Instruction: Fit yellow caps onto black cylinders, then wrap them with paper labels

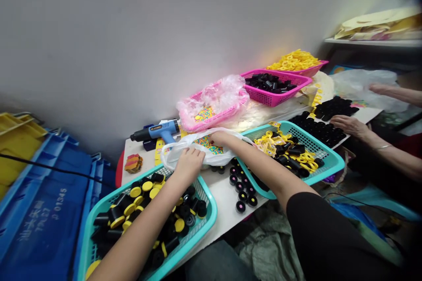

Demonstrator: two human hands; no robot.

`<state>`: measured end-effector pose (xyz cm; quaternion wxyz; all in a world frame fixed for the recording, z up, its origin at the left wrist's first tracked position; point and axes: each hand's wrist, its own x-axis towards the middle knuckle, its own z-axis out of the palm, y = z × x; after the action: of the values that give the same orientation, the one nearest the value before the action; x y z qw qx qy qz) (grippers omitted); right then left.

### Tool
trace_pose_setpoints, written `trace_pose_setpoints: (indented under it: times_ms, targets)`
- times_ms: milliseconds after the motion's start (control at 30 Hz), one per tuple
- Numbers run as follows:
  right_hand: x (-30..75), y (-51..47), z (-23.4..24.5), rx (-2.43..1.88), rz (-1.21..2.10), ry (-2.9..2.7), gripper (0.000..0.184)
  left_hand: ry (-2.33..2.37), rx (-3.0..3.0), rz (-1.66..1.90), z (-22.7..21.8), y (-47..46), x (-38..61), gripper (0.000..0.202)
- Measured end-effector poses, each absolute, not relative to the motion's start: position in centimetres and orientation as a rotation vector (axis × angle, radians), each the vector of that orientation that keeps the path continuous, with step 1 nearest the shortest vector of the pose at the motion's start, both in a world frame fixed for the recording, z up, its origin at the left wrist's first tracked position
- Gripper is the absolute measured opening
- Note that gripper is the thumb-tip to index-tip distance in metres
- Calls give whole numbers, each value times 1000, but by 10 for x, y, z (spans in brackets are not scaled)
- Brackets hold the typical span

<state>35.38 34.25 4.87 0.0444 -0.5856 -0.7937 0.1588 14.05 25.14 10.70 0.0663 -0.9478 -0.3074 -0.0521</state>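
Note:
My left hand (189, 165) lies on a white plastic bag (184, 151), and my right hand (219, 138) grips the bag's upper edge. Below my left forearm, a teal mesh basket (206, 210) holds many black cylinders with yellow caps. A second teal basket (325, 164) to the right holds black and yellow parts and small printed yellow cards. Several black discs with pink centres (242, 196) stand on the white table (224, 202) between both baskets. Coloured beads (206, 145) lie just behind the bag.
A blue heat gun (161, 131) lies at the table's far edge by the grey wall. Pink baskets (277, 90) hold black parts and yellow rings. A co-worker's hand (349, 125) rests by rows of black pieces (318, 128). Blue crates (42, 210) stand at the left.

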Motion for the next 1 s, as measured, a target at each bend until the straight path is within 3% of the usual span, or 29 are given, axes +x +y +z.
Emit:
trace_pose_setpoints:
  times_ms: [133, 233, 367, 500, 633, 700, 833, 1000]
  targets:
    - [365, 335, 55, -1648, 634, -2347, 21, -842, -3098, -375, 131, 198, 129, 19]
    - [371, 323, 64, -1571, 652, -2195, 12, -876, -3520, -647, 125, 138, 124, 15]
    - [375, 282, 71, -1553, 656, -1947, 20, -1237, -3829, -797, 62, 80, 132, 22]
    - [377, 205, 72, -1556, 716, -1767, 25, -1602, -3498, -1051, -10, 62, 151, 40]
    - [365, 111, 67, -1639, 811, -1530, 22, -1737, -3191, -1168, -38, 74, 173, 63]
    - [357, 73, 57, -1755, 777, -1486, 20, -1762, -3131, -1179, -40, 83, 182, 57]
    - [342, 32, 34, -1957, 638, -1587, 16, -1734, -3145, -1210, -37, 91, 189, 25]
    - [334, 29, 27, -1958, 235, -1954, 17, -1657, -3168, -1287, -24, 85, 181, 24]
